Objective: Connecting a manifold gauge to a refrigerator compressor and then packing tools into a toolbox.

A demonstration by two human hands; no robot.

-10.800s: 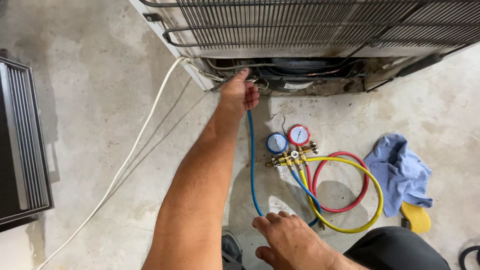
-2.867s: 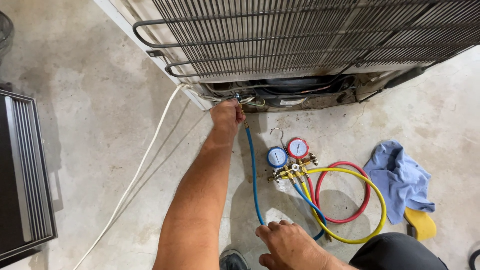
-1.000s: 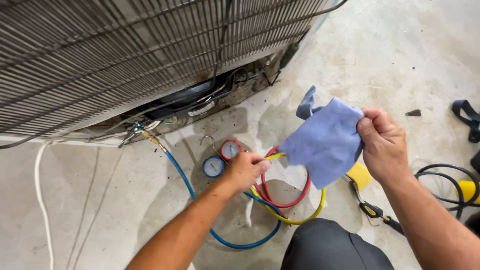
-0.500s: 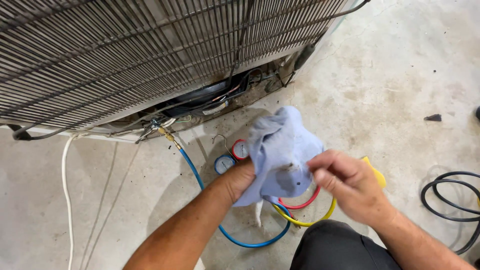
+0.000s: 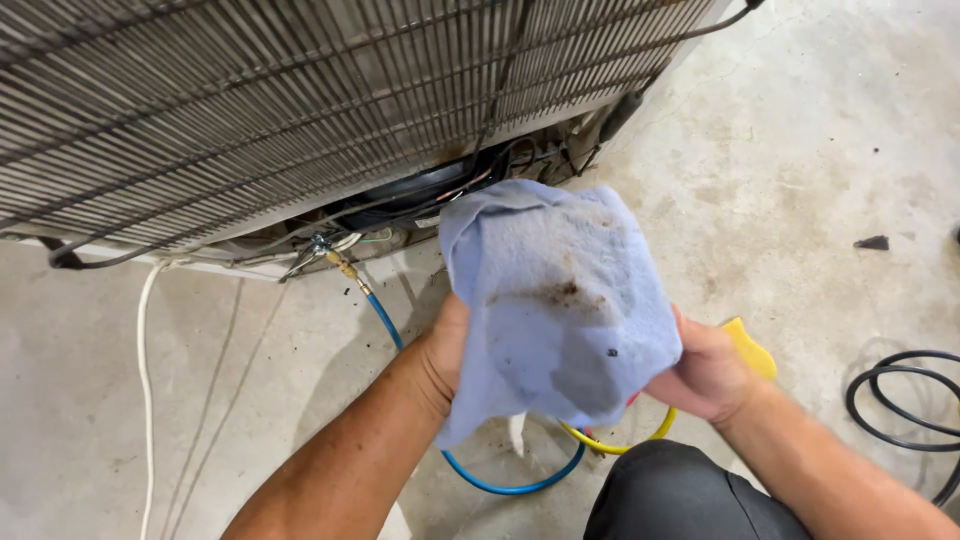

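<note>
A stained light-blue rag (image 5: 560,300) is spread between both hands, in front of me. My left hand (image 5: 447,350) grips its left edge and my right hand (image 5: 708,372) grips its right edge. Most of each hand's fingers are hidden under the cloth. The rag covers the gauge set on the floor. A blue hose (image 5: 385,322) runs from a brass fitting (image 5: 342,268) at the base of the appliance, down under the rag, and loops out below it. A yellow hose (image 5: 625,443) curves out under my right hand.
The appliance's wire condenser grille (image 5: 300,100) fills the top of the view, with its compressor bay (image 5: 420,195) open below. A white cord (image 5: 143,390) lies on the concrete at left. A black cable coil (image 5: 905,400) lies at right. A yellow object (image 5: 750,350) peeks behind my right hand.
The rag has risen and been spread wider between both hands, now hiding the gauges. Earlier my right hand lifted it from the floor and brought it over.
</note>
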